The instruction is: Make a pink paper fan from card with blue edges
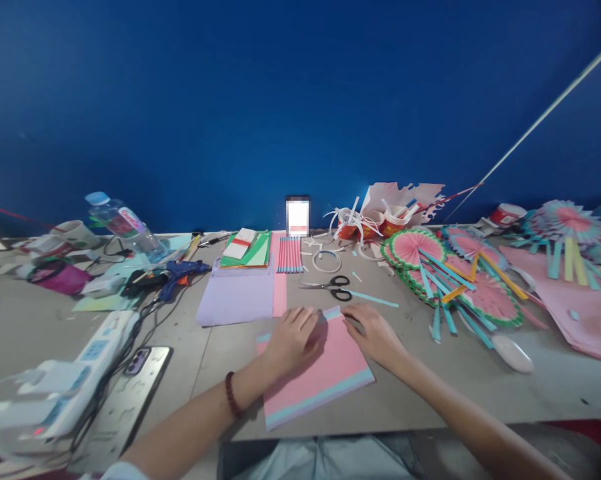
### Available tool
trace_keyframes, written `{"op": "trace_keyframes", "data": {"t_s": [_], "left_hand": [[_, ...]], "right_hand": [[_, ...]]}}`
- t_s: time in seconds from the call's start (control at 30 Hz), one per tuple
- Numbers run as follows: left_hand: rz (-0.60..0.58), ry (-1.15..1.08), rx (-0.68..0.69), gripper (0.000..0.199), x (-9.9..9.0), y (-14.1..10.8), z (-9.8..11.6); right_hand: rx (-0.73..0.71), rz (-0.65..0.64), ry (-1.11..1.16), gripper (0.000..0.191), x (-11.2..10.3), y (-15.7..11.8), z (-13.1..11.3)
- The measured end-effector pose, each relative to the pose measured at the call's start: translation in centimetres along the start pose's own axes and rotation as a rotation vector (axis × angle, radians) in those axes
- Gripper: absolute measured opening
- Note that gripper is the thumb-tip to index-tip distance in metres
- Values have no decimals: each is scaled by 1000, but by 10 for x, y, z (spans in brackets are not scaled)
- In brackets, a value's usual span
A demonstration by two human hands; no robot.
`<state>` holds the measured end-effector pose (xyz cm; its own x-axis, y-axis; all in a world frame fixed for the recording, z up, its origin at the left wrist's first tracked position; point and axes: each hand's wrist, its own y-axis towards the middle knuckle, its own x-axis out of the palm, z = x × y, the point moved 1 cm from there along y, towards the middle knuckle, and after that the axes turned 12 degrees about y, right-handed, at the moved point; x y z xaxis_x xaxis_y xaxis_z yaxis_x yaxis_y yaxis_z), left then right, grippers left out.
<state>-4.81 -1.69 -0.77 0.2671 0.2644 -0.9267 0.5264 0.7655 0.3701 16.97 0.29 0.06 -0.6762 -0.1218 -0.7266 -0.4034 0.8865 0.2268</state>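
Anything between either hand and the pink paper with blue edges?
Nothing visible: the left hand rests on the pink paper, and the right hand is at its far right corner. The scissors lie beyond the far edge, not between.

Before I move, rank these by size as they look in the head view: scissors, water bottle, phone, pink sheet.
1. Pink sheet
2. Phone
3. Water bottle
4. Scissors

The phone sits nearer the camera than the bottle, which enlarges it.
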Motion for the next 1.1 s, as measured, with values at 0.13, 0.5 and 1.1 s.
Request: {"op": "trace_keyframes", "data": {"t_s": [0.13, 0.5, 1.1], "left_hand": [[-53, 5, -71, 43, -3, 3, -3], [-110, -396, -300, 35, -8, 7, -11], [-398, -1367, -715, 39, -6, 8, -24]], "right_hand": [[151, -16, 186, 37, -2, 9, -2], [240, 0, 749, 42, 7, 36, -2], [-498, 361, -191, 11, 12, 16, -42]]}}
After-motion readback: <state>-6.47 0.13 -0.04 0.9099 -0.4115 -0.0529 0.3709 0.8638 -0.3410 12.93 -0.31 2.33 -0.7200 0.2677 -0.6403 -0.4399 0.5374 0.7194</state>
